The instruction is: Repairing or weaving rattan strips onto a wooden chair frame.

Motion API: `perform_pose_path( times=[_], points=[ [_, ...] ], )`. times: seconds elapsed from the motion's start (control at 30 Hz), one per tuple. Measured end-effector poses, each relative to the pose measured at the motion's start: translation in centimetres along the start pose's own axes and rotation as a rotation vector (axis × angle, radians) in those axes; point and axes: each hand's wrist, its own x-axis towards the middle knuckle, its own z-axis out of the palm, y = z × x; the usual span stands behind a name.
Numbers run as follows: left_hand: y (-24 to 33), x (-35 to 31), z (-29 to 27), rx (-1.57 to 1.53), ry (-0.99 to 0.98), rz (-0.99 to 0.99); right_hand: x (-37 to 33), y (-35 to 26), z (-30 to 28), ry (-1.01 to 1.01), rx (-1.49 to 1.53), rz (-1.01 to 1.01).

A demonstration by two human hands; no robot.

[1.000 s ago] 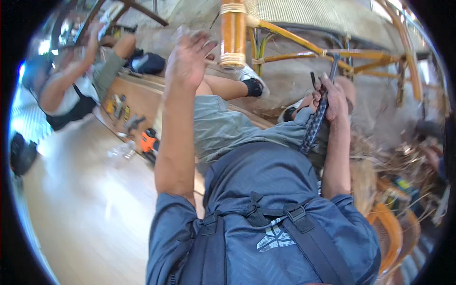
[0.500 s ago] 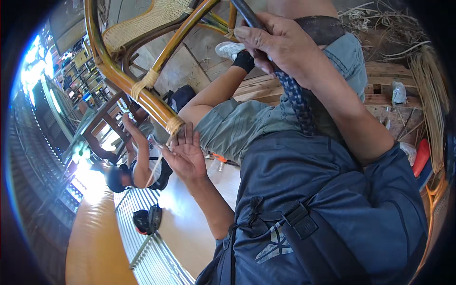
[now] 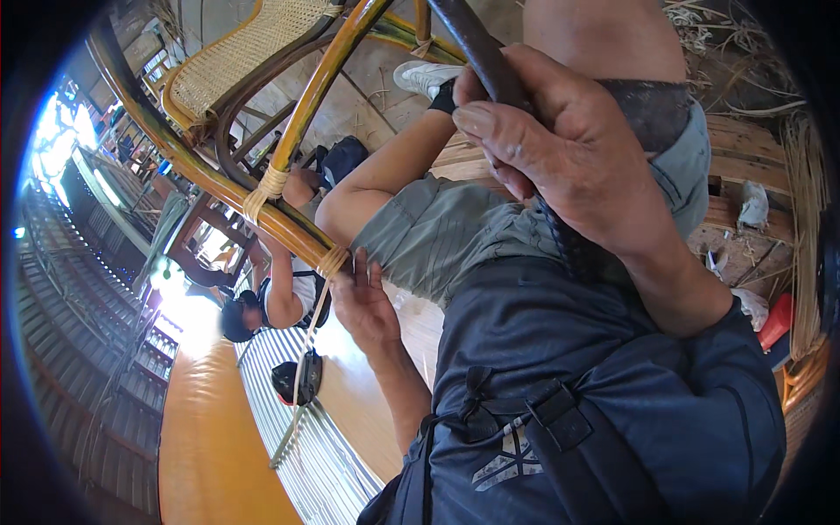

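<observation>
The left hand [image 3: 363, 302] rests with fingers spread against the cane binding [image 3: 331, 261] on the chair frame [image 3: 289, 229], left of the knee. The right hand [image 3: 569, 166], nearer and higher, wraps tightly round a dark rod [image 3: 477, 44].

Single head-worn fisheye view, looking steeply down the wearer's own body and canted hard over.

The camera sits on the person's head; the dark blue shirt [image 3: 604, 411] fills the near right of the frame, very close to the lens. The right hand [image 3: 560, 140] is nearest of all, large and high in the picture; the left hand [image 3: 363, 302] lies farther off at centre, against the rattan chair frame [image 3: 289, 223]. The wooden floor [image 3: 210, 446] falls away to the lower left, and a seated co-worker [image 3: 280, 297] appears small and far at left. Straight edges bow toward the dark circular rim. There is no second view.
</observation>
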Motion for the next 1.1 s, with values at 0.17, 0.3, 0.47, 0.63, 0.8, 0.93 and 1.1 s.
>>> perform_pose_path(
  times=[0.17, 0.3, 0.47, 0.63, 0.8, 0.93, 1.1],
  points=[
    [-0.8, -0.1, 2.4, 0.532, 0.326, 0.141, 0.4, -0.6, 0.0, 0.008, -0.044, 0.12],
    [-2.5, 1.0, 2.3, 0.612, 0.345, 0.35, 0.7, 0.1, 0.3, 0.048, -0.041, 0.109],
    [-2.1, 1.3, 0.9, 0.633, 0.362, 0.44, 1.6, -0.3, 1.3, 0.024, -0.035, 0.232],
    [-1.8, 1.8, 0.7, 0.545, 0.342, 0.371, 1.8, 0.2, 1.4, 0.042, -0.05, 0.214],
    [-1.7, 1.5, 1.1, 0.535, 0.341, 0.379, 1.8, 0.4, 1.4, 0.067, -0.072, 0.215],
    [-1.9, 1.3, 1.4, 0.545, 0.373, 0.359, 1.5, 0.5, 1.2, 0.081, -0.098, 0.2],
    [-2.4, 1.6, 2.2, 0.567, 0.388, 0.363, 1.5, -0.2, 1.2, 0.07, -0.129, 0.128]
  ],
)
